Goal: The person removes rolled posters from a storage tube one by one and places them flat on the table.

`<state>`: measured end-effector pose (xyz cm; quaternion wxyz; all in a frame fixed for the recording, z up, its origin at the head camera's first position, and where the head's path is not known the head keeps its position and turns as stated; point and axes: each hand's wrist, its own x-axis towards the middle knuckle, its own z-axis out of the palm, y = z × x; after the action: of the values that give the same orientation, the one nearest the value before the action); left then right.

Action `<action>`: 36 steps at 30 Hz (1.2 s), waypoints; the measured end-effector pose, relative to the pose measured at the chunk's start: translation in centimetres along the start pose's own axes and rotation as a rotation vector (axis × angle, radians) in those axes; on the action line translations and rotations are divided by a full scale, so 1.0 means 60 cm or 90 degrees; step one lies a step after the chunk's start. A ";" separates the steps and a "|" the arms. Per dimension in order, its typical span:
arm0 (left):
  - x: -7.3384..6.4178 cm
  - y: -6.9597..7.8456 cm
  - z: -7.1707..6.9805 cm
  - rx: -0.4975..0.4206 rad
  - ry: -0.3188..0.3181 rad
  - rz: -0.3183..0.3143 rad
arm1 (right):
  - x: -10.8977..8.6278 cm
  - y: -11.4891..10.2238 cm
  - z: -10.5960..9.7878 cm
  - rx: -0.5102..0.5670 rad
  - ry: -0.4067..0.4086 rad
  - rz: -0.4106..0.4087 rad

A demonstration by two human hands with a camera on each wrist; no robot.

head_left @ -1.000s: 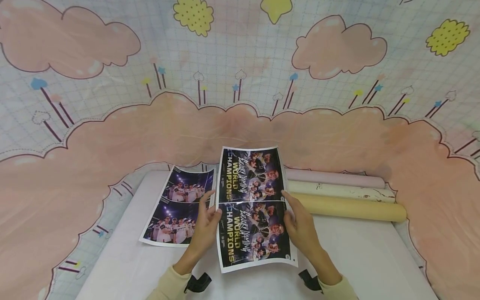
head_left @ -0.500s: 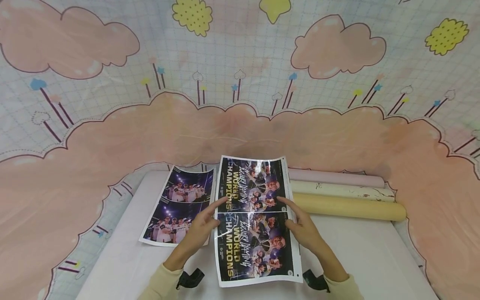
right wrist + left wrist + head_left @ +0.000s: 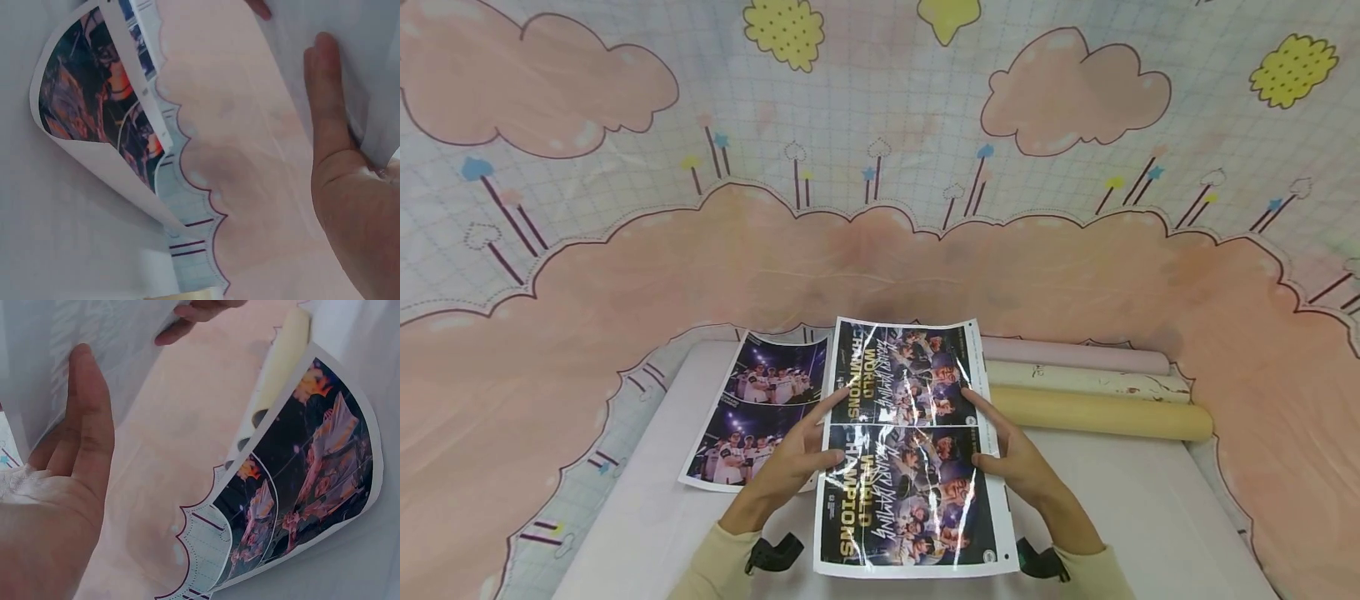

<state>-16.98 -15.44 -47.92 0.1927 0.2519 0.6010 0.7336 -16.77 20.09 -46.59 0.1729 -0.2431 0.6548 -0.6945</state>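
Note:
A glossy printed poster sheet (image 3: 917,500), with two dark "World Champions" pictures one above the other, is held up in front of me, light glinting across it. My left hand (image 3: 793,462) grips its left edge, thumb over the printed face. On the opposite edge my right hand (image 3: 1026,467) holds it likewise, thumb and index finger over the print. Both wrist views show the sheet's pale back, with left-hand fingers (image 3: 87,412) and right-hand fingers (image 3: 328,94) against it. A curled print (image 3: 300,462) with orange and purple figures lies below the held sheet.
To the left, a second two-picture sheet (image 3: 737,450) of a group in white shirts lies on the white table (image 3: 1120,500). Pink (image 3: 1075,357), cream patterned (image 3: 1090,382) and yellow rolls (image 3: 1105,415) lie at the back right. A cloud-patterned cloth (image 3: 880,258) hangs behind.
The poster sheet has come down and nearer to me, its face now catching more glare. Both hands have moved with it, still at its side edges. The sheet on the left has stayed put.

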 end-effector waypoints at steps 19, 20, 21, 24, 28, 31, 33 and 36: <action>0.009 -0.002 0.008 0.019 0.090 -0.023 | -0.002 0.005 -0.007 0.046 0.115 0.010; 0.010 -0.002 0.009 0.020 0.111 -0.027 | -0.003 0.004 -0.007 0.037 0.132 0.018; 0.011 -0.003 0.010 0.019 0.131 -0.026 | -0.004 0.005 -0.006 0.032 0.143 0.025; 0.015 -0.003 0.014 0.007 0.199 -0.013 | -0.007 0.005 -0.006 0.024 0.177 0.040; 0.020 0.000 0.019 -0.010 0.264 0.014 | -0.010 0.009 -0.002 0.032 0.206 0.027; 0.023 0.002 0.024 -0.019 0.308 0.041 | -0.009 0.014 0.005 0.047 0.240 0.002; 0.026 0.004 0.029 -0.029 0.342 0.065 | -0.007 0.019 0.013 0.048 0.272 -0.022; 0.030 0.006 0.037 -0.038 0.390 0.096 | -0.001 0.027 0.028 0.033 0.311 -0.074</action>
<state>-17.04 -12.73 -47.00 -0.0451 0.0573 0.5888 0.8050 -15.91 18.62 -48.16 -0.0244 -0.1006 0.6443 -0.7578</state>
